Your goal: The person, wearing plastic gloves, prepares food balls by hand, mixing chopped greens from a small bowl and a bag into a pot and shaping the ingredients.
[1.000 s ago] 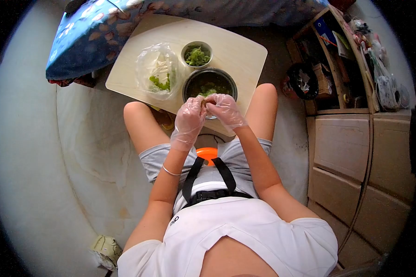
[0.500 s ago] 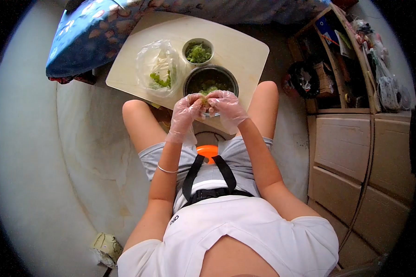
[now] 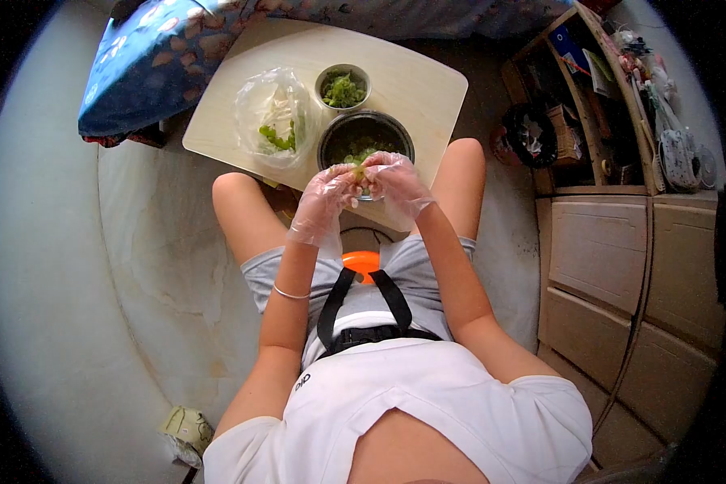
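Step in hand: finger work on a small pale-green piece, centre of the frame, just above the middle. Both hands in clear gloves.

Left hand: thumb and fingertips closed to a pinch on the piece. Right hand: same pinch from the other side, fingertips nearly meeting the left's. (Can't tell whether it's being torn, peeled or just picked over; too small, and fingers cover most of it.)

The piece is over the near edge of the dark pot, which has loose greens inside. Behind the pot, upper centre, a bowl with more greens heaped in it. Upper left of centre, a clear bag with pale stuff and a bright green leaf showing. All three sit on the pale table.

Next move, my read: calls for light fingertip control, both pinches kept close together and over the pot so bits drop inside (loose glove film could snag or get nipped). Wrists look free of the rim, though the fingers hide part of it.
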A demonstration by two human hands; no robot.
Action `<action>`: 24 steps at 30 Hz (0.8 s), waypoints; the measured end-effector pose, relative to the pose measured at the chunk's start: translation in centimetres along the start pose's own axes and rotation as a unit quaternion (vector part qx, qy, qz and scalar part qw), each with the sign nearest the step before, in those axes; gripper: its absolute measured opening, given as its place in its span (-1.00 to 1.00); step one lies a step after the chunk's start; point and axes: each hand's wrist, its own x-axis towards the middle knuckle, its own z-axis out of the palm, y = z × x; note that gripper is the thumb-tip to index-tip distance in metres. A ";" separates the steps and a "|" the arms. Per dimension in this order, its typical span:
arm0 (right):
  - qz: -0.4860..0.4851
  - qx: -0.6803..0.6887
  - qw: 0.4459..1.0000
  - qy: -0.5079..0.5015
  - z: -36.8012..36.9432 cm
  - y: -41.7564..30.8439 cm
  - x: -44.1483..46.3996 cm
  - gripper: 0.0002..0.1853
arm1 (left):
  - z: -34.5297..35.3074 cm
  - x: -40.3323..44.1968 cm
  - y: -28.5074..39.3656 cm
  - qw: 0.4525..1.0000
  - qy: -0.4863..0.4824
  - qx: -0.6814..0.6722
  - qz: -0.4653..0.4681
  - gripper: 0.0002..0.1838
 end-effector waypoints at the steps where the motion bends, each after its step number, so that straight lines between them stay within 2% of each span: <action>1: 0.000 0.000 1.000 0.000 0.0 0.0 0.0 -0.86 | -0.2 0.1 -0.2 1.000 -0.009 -0.003 0.003 -0.74; 6: -0.034 -0.080 0.996 0.023 0.2 -0.1 -0.2 -0.86 | 0.1 -0.1 -0.1 1.000 -0.016 0.018 0.004 -0.72; 9: -0.071 -0.063 0.995 0.012 0.1 0.3 -0.4 -0.85 | 0.7 -0.5 0.3 0.999 -0.013 0.050 0.016 -0.71; 16: -0.065 -0.045 0.996 0.027 0.7 0.1 -0.9 -0.85 | 0.4 -0.1 0.1 0.999 -0.023 0.041 0.013 -0.75; 18: -0.150 -0.156 0.975 0.056 1.2 0.3 -1.1 -0.86 | -0.1 0.1 -0.4 0.999 -0.019 0.041 0.014 -0.77; 19: -0.150 -0.156 0.975 0.055 1.3 0.3 -1.0 -0.86 | -0.3 0.3 -0.7 0.999 -0.019 0.034 0.017 -0.79; 21: -0.302 -0.288 0.905 0.083 1.6 0.2 -0.9 -0.82 | -0.3 0.2 -0.6 0.999 -0.020 0.027 0.020 -0.81; 22: -0.302 -0.287 0.905 0.083 1.7 0.0 -1.0 -0.82 | 0.1 0.0 -0.2 0.999 -0.001 0.029 0.013 -0.82; 24: -0.362 -0.431 0.820 0.107 1.7 -0.6 -1.2 -0.80 | 0.4 -0.1 0.0 0.999 0.018 0.030 0.006 -0.82</action>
